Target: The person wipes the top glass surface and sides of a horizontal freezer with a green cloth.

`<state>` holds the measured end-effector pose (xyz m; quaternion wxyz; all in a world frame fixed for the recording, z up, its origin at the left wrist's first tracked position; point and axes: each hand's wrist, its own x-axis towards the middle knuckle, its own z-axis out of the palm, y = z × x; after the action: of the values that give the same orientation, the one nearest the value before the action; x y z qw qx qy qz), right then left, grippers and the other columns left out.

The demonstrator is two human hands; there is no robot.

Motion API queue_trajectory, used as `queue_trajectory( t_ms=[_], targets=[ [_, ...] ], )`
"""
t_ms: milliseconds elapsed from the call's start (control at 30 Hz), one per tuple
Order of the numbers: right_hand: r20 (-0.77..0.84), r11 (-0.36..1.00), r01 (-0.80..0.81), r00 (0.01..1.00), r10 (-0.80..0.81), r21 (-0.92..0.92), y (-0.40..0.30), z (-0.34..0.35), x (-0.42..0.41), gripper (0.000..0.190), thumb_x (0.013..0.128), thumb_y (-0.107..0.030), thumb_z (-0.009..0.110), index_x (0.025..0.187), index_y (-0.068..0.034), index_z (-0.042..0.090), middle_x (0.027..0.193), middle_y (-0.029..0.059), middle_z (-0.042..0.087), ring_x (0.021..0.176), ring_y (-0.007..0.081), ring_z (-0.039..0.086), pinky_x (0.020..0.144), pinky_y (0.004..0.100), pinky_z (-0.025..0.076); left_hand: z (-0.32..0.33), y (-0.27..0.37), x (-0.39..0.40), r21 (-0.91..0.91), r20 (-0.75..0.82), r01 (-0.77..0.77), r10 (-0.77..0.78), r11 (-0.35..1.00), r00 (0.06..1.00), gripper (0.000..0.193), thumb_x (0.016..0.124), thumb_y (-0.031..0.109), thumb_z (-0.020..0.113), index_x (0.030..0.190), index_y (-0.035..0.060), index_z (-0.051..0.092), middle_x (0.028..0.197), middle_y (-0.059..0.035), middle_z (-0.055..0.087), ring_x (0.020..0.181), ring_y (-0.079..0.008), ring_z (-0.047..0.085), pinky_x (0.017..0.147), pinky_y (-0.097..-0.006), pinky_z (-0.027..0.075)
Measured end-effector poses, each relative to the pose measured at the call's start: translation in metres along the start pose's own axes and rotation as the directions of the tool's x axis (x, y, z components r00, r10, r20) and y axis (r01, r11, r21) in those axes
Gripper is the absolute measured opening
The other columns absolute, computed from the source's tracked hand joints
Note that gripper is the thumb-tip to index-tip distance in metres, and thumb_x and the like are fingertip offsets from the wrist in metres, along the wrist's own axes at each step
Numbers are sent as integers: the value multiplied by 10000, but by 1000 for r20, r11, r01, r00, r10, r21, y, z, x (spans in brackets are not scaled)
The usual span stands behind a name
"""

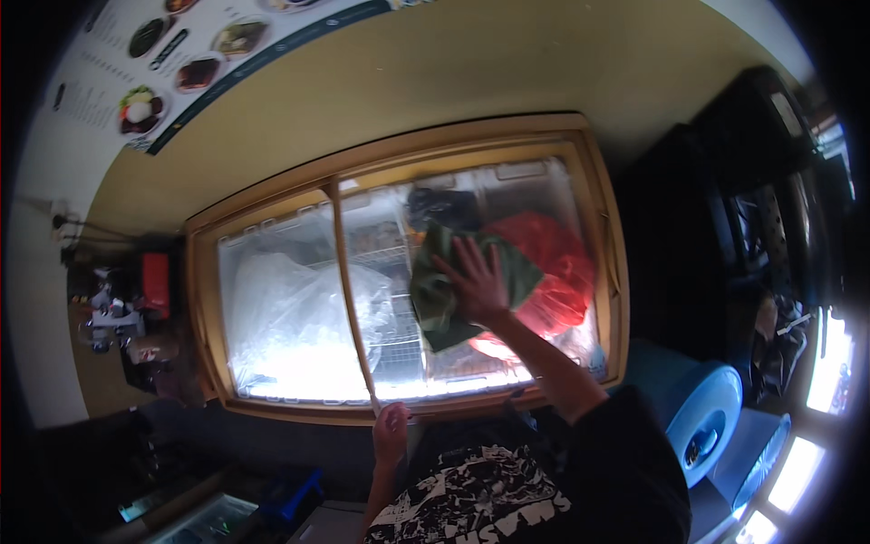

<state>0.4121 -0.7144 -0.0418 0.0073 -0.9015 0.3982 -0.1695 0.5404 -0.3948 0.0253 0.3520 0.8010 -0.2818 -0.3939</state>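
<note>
My right hand lies flat with spread fingers on a dark green cloth. Beneath the cloth is the right-hand glass pane of a chest freezer lid. Through that pane a red plastic bag, a dark bag and wire baskets show inside. At the freezer's front edge, by the foot of the lid's middle divider, is my left hand. Its fingers look curled, but whether they grip anything is unclear. Clear plastic bags fill much of the view through the left pane.
A blue plastic drum stands close at the freezer's right front corner. Dark equipment borders the right side. On the left are cables and a red box. A menu board with food pictures hangs on the wall behind.
</note>
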Motion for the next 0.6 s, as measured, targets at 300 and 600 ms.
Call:
queue_trajectory(
  t_ms=[300, 600],
  targets=[
    [-106, 904, -415, 908, 405, -105, 80, -21, -40, 555, 893, -362, 488, 1402, -150, 432, 1508, 155, 300, 1413, 318, 249, 1112, 559, 221, -17, -24, -17, -64, -77, 22, -27, 998, 997, 247, 919, 188, 624, 1096, 18, 599, 990, -110, 672, 937, -178, 646, 829, -291, 510],
    [-205, 961, -270, 939, 276, 59, 101, -50, -132, 537, 948, -439, 356, 1448, -244, 375, 1534, 132, 263, 1422, 322, 228, 1124, 579, 150, -22, -39, -37, 7, -84, 48, -47, 999, 995, 262, 915, 239, 629, 1078, 34, 628, 974, -87, 674, 925, -142, 632, 762, -293, 517]
  ],
)
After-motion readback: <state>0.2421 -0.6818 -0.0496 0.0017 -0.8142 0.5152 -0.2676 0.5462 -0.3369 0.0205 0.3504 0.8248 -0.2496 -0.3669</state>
